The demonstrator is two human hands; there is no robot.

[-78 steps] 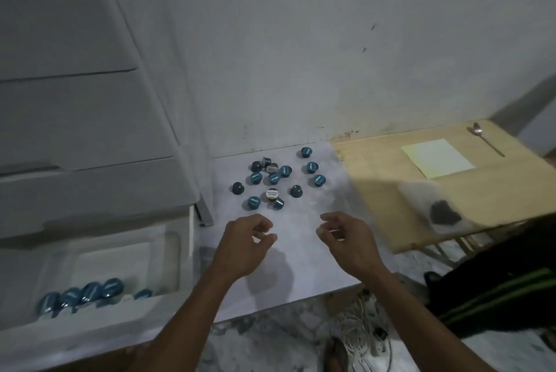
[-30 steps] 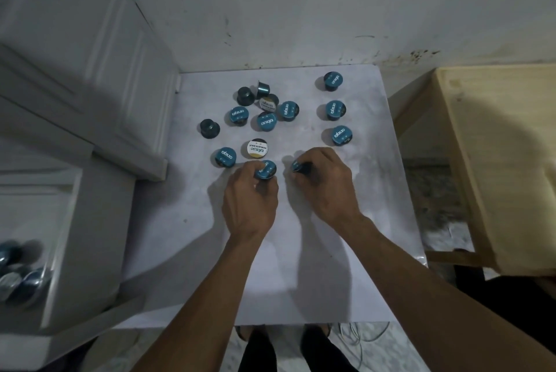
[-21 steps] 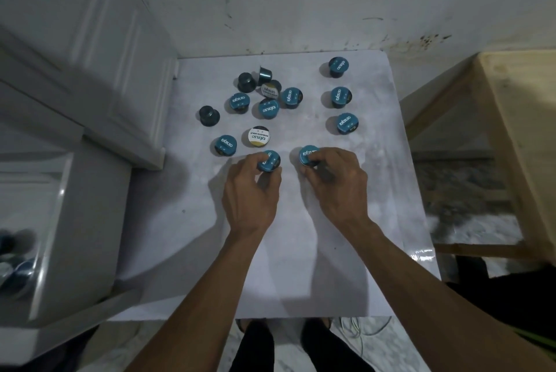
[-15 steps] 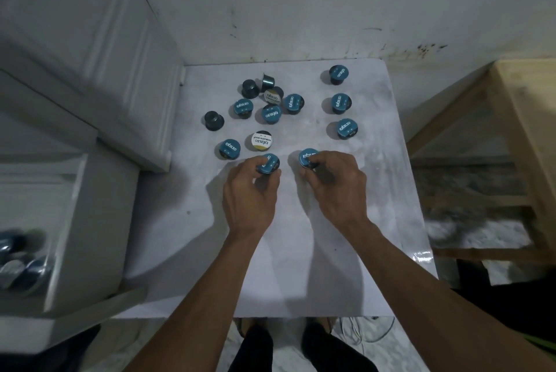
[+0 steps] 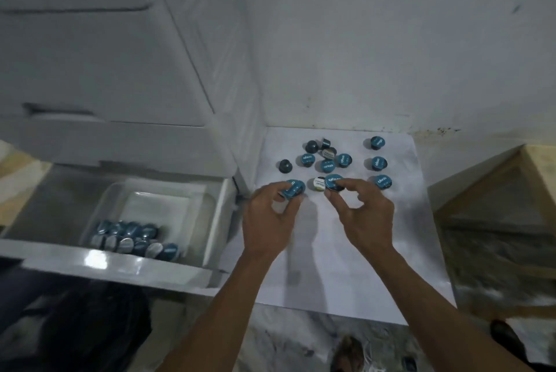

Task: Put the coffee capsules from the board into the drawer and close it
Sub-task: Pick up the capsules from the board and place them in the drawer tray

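Note:
Several blue coffee capsules (image 5: 328, 166) lie scattered on the far part of the white board (image 5: 346, 251), with a white-topped capsule (image 5: 318, 183) among them. My left hand (image 5: 267, 221) pinches one blue capsule (image 5: 293, 188), lifted off the board near its left edge. My right hand (image 5: 364, 218) holds another blue capsule (image 5: 334, 182) between thumb and fingers, above the board's middle. The open drawer (image 5: 216, 221) stands to the left, with a clear tray (image 5: 168, 200) inside. A pile of blue capsules (image 5: 135, 240) lies at the tray's near end.
A white cabinet (image 5: 105, 70) rises above the drawer on the left. The white wall (image 5: 376, 40) backs the board. A wooden table (image 5: 535, 167) stands to the right. A dark bag (image 5: 90, 326) sits on the floor below the drawer.
Both hands have lifted their capsules off the board and shifted left. The view has swung left, bringing the open drawer and its capsules into sight.

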